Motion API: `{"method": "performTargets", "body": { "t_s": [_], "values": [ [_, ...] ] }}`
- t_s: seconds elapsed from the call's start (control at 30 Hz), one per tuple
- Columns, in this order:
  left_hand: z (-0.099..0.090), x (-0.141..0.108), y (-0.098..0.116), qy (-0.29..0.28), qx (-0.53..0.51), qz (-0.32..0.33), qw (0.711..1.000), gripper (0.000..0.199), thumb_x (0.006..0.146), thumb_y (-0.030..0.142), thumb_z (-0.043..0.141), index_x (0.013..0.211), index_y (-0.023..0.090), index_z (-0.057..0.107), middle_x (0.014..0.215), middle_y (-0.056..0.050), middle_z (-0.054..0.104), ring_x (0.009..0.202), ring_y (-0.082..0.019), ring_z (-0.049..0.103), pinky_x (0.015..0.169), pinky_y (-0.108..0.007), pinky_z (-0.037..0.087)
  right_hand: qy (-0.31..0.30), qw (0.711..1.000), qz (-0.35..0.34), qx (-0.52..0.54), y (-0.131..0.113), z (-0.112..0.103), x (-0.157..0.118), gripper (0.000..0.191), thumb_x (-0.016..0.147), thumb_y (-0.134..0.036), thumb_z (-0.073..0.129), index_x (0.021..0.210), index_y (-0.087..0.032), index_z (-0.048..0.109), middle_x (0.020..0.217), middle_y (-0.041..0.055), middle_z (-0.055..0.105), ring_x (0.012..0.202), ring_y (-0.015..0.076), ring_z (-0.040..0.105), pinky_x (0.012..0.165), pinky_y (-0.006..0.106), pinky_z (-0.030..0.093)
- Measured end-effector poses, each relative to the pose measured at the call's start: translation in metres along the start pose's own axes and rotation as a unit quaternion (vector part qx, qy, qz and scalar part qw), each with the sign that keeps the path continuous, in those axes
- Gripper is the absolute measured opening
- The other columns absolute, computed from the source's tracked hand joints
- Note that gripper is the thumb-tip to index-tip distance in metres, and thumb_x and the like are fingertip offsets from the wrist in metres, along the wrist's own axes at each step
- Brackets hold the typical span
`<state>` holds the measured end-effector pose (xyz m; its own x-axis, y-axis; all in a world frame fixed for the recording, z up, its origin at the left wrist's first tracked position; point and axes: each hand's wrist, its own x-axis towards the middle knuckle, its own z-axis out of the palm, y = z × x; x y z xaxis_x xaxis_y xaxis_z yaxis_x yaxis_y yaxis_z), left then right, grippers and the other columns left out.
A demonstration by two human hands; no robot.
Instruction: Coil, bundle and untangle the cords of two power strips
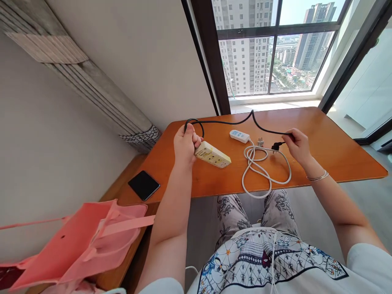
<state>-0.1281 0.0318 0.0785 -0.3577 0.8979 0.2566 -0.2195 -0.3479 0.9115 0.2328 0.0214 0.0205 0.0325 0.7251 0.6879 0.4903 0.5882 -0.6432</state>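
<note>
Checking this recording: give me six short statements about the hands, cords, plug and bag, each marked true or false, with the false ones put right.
1. The pink bag is on the person's right. False: it is on the left.
2. The left hand holds the yellowish strip. True.
3. The black plug is beside the right hand. True.
4. The black plug is in the yellowish strip. False: it is apart from it.
5. The white cord lies looped on the table. True.
6. The right hand holds the white cord. False: it holds the black cord.
</note>
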Motion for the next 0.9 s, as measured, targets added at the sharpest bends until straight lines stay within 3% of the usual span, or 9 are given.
{"method": "performTargets", "body": {
  "t_s": [0.07,0.13,0.23,0.37,0.57,0.63,0.7,0.8,0.9],
  "values": [
    [-0.009,0.006,0.002,0.023,0.0,0.018,1.0,0.045,0.088,0.044,0.074,0.063,0.021,0.044,0.041,0.012,0.029,0.032,-0.005,0.03,0.052,-0.019,0.049,0.099,0.995,0.023,-0.011,0.005,-0.023,0.012,0.027,0.088,-0.047,0.063,0.075,-0.024,0.059,0.063,-0.0017,0.051,0.06,0.0153,0.043,0.058,0.032,0.037],
    [-0.015,0.009,0.003,0.038,0.0,0.034,0.999,0.046,0.088,0.043,0.075,0.062,0.021,0.044,0.041,0.012,0.03,0.033,-0.004,0.03,0.052,-0.019,0.048,0.131,0.99,0.029,-0.041,0.007,-0.043,0.021,0.025,0.085,-0.048,0.067,0.075,-0.026,0.06,0.065,-0.0001,0.053,0.06,0.0163,0.043,0.059,0.034,0.037],
    [-0.019,0.009,0.005,0.026,0.009,0.035,0.999,0.045,0.086,0.045,0.076,0.063,0.02,0.046,0.041,0.012,0.032,0.033,-0.004,0.032,0.053,-0.021,0.048,0.08,0.991,0.028,-0.105,0.004,-0.065,0.027,0.021,0.085,-0.046,0.066,0.078,-0.026,0.063,0.071,0.0034,0.059,0.065,0.0188,0.048,0.064,0.036,0.039],
    [-0.017,0.002,0.005,-0.056,0.002,-0.003,0.998,0.042,0.092,0.048,0.069,0.066,0.02,0.05,0.039,0.013,0.027,0.032,-0.005,0.027,0.055,-0.022,0.05,-0.004,0.983,0.064,-0.169,0.006,-0.073,0.026,0.029,0.091,-0.051,0.057,0.086,-0.024,0.067,0.078,0.0066,0.064,0.072,0.0206,0.055,0.069,0.037,0.041],
    [-0.002,-0.017,0.009,-0.133,-0.049,-0.097,0.985,0.045,0.096,0.056,0.059,0.071,0.02,0.051,0.04,0.014,0.021,0.031,-0.005,0.025,0.054,-0.022,0.05,-0.076,0.967,0.114,-0.215,0.029,-0.056,0.022,0.041,0.097,-0.051,0.047,0.102,-0.019,0.072,0.071,0.0078,0.064,0.069,0.0225,0.057,0.068,0.037,0.043],
    [0.005,-0.023,0.01,-0.14,-0.066,-0.125,0.98,0.046,0.096,0.056,0.059,0.07,0.02,0.05,0.04,0.013,0.02,0.03,-0.005,0.025,0.052,-0.021,0.05,-0.098,0.955,0.126,-0.252,0.038,-0.045,0.021,0.044,0.097,-0.044,0.047,0.123,-0.015,0.067,0.086,0.0134,0.07,0.081,0.0271,0.063,0.077,0.04,0.049],
    [0.011,-0.028,0.01,-0.146,-0.078,-0.145,0.975,0.046,0.097,0.055,0.059,0.069,0.02,0.049,0.04,0.013,0.019,0.03,-0.005,0.025,0.052,-0.021,0.05,-0.102,0.944,0.116,-0.293,0.043,-0.03,0.02,0.058,0.094,-0.042,0.051,0.143,-0.009,0.052,0.115,0.0226,0.068,0.105,0.0349,0.064,0.092,0.049,0.051],
    [0.018,-0.035,0.006,-0.167,-0.085,-0.167,0.968,0.045,0.097,0.053,0.059,0.068,0.02,0.048,0.04,0.013,0.019,0.029,-0.005,0.026,0.053,-0.022,0.05,-0.077,0.943,0.056,-0.319,0.04,-0.005,0.019,0.082,0.09,-0.048,0.057,0.156,-0.006,0.031,0.152,0.0313,0.042,0.14,0.0449,0.043,0.109,0.065,0.04],
    [0.025,-0.041,0.0,-0.218,-0.083,-0.168,0.958,0.044,0.096,0.052,0.062,0.068,0.019,0.051,0.04,0.013,0.021,0.029,-0.005,0.027,0.053,-0.022,0.05,-0.07,0.957,-0.03,-0.28,0.019,0.021,0.017,0.081,0.094,-0.054,0.051,0.159,-0.014,0.024,0.164,0.0259,0.026,0.151,0.0428,0.028,0.117,0.068,0.031]
  ]
}}
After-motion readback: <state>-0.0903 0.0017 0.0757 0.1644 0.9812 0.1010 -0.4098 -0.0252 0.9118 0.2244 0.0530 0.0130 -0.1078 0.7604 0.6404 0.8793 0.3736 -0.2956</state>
